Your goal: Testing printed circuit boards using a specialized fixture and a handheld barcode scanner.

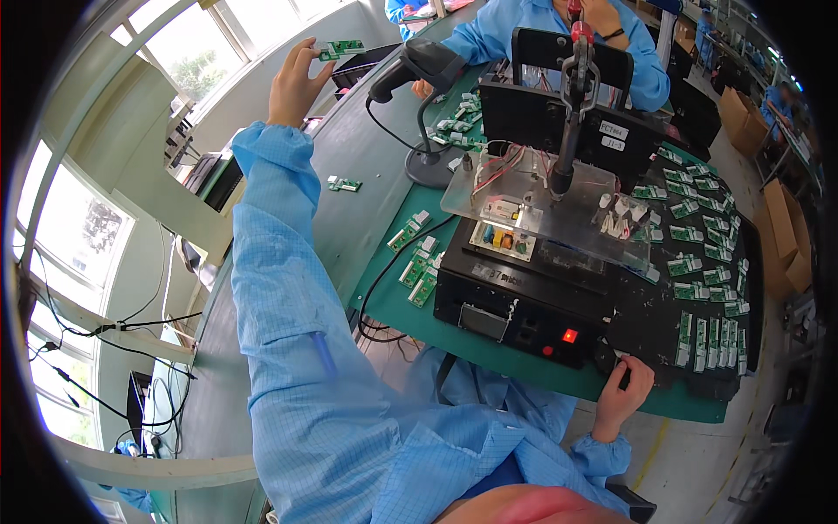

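Observation:
Raised at the far left, my left hand (297, 86) pinches a small green circuit board (340, 50) between thumb and fingertips. A black handheld scanner (417, 70) on its stand is to the right of that board. My right hand (625, 395) is low on the right, at the table's front edge beside the black test fixture (524, 310). Its fingers are curled in, and what they grip, if anything, is hidden. On the fixture, a clear plate (511, 190) lies over a board with yellow and orange parts (504, 241). A red light (570, 335) glows on its front.
A toggle clamp (572, 113) rises above the fixture. Several circuit boards (698, 262) lie in rows on a black mat at right; others (419, 271) lie left of the fixture, near a black cable (388, 271). Across the table sits a person in blue (524, 26). Cardboard boxes (781, 227) stand beyond.

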Demonstrator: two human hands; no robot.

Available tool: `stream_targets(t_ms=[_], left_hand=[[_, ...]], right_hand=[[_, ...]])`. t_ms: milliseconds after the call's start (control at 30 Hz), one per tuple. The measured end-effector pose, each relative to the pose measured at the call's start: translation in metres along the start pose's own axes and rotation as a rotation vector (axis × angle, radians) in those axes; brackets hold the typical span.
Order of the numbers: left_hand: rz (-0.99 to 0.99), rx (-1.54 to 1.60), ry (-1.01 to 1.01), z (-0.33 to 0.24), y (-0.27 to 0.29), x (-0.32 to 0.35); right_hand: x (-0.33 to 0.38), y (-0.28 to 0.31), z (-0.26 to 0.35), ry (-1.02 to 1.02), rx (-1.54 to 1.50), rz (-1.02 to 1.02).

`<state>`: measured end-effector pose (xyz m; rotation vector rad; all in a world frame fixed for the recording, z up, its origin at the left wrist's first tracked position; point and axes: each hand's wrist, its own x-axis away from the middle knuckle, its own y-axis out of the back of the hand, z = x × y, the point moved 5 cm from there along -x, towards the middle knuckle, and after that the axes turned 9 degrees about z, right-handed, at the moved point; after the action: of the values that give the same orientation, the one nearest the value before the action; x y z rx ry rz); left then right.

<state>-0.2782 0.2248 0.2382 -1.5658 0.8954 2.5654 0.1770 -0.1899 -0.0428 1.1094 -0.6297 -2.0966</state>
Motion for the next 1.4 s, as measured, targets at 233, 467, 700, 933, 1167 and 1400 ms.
stream_targets(t_ms=[233, 467, 700, 933, 1167, 1400], left_hand=[[-0.003, -0.001, -0.013, -0.001, 0.001, 0.001], [0.001, 0.003, -0.003, -0.001, 0.003, 0.003], [-0.018, 0.02, -0.015, -0.005, 0.005, 0.003], [-0.041, 0.028, -0.018, -0.011, 0.01, 0.003], [-0.185, 0.089, -0.098, -0.031, 0.032, -0.001], [-0.287, 0.152, -0.197, -0.05, 0.051, -0.008]], right_hand=[[0.0, 0.001, 0.001, -0.002, -0.002, -0.004], [-0.001, 0.001, 0.001, 0.01, 0.01, -0.004], [0.0, 0.0, -0.001, 0.01, 0.005, 0.0], [0.0, 0.0, -0.001, 0.0, 0.008, 0.006], [0.001, -0.001, -0.001, 0.016, 0.012, -0.004], [0.001, 0.0, 0.0, 0.035, 0.009, -0.014]])
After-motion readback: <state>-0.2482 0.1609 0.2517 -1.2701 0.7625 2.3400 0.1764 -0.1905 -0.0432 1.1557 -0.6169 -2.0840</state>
